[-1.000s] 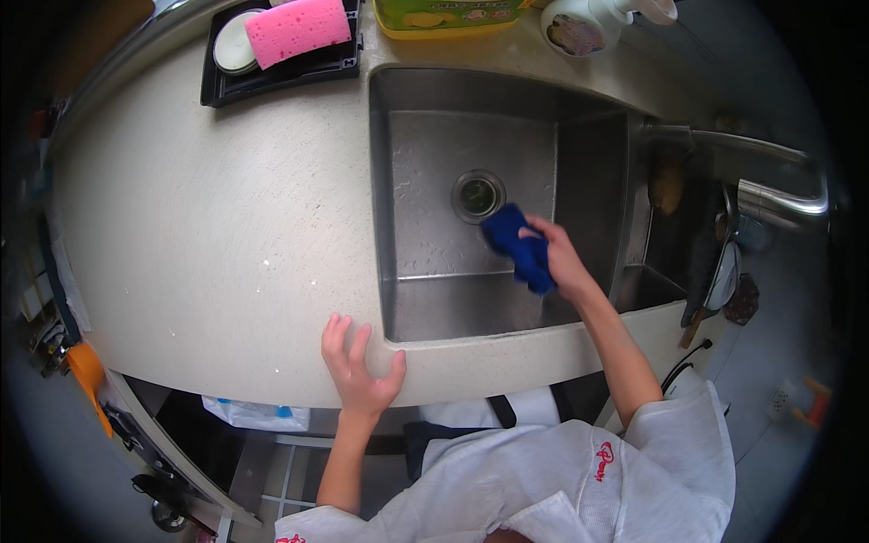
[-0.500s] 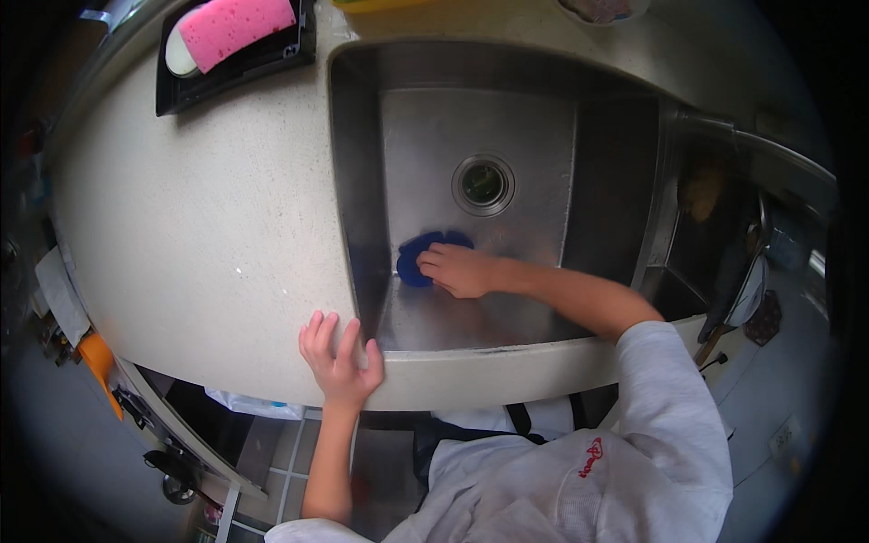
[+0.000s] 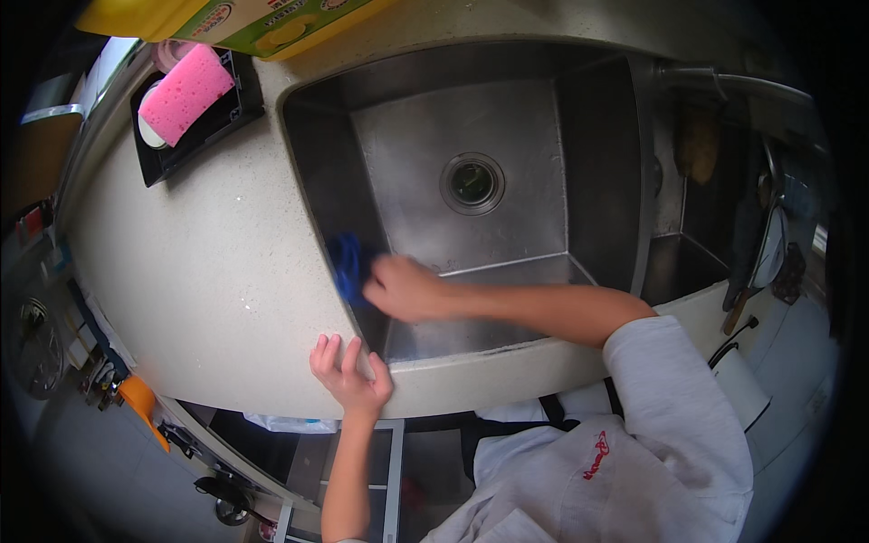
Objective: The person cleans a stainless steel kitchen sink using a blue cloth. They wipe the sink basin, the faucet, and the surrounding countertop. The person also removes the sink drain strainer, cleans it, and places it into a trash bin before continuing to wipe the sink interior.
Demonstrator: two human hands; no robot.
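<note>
Inside the steel sink (image 3: pixel 525 213), my right hand (image 3: pixel 405 288) grips a blue sponge (image 3: pixel 347 265), whose outline is blurred by motion. The sponge is pressed to the sink's left wall, close under the rim. My right fingers are curled and partly hidden behind the back of the hand. Resting on the counter's front edge, by the sink's near left corner, is my left hand (image 3: pixel 353 378). Its fingers lie apart and hold nothing. The round drain (image 3: pixel 472 184) sits in the sink floor, beyond my right hand.
A pink sponge (image 3: pixel 187 92) lies on a black tray (image 3: pixel 205 127) at the far left of the pale counter (image 3: pixel 195 262). Behind it stands a yellow and green package (image 3: pixel 281 27). On the right, a smaller basin (image 3: pixel 683 262) adjoins the sink. An open drawer (image 3: pixel 344 452) is below the counter.
My right hand has carried the blue sponge from the sink floor leftward, up onto the left wall. The left hand stays on the counter edge. The view has shifted and turned slightly.
</note>
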